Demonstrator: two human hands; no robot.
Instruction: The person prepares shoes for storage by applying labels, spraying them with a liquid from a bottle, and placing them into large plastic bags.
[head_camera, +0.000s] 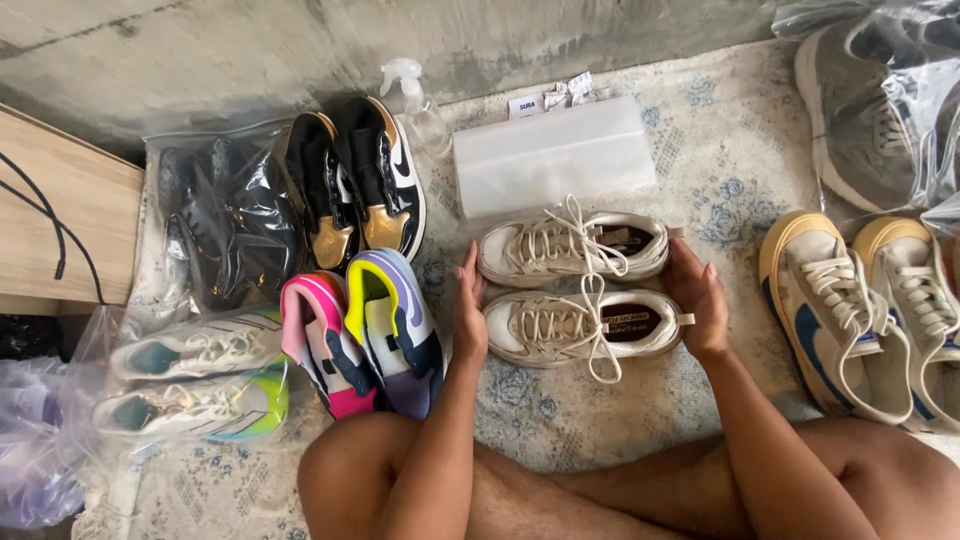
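At the centre of the frame, 2 cream sneakers (575, 285) lie side by side on a patterned rug (720, 160), toes to the left, laces tangled. The left hand (468, 315) rests flat against their toes and the right hand (697, 295) against their heels, fingers straight and spread, gripping nothing. Left of them sit pink and purple sneakers (365, 330); at right, yellow-trimmed sneakers (865, 315).

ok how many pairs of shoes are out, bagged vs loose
loose pairs: 4 - cream pair between left hand and right hand, black and gold, multicoloured, tan and blue
bagged pairs: 3 - black, white and green, grey
total: 7 pairs
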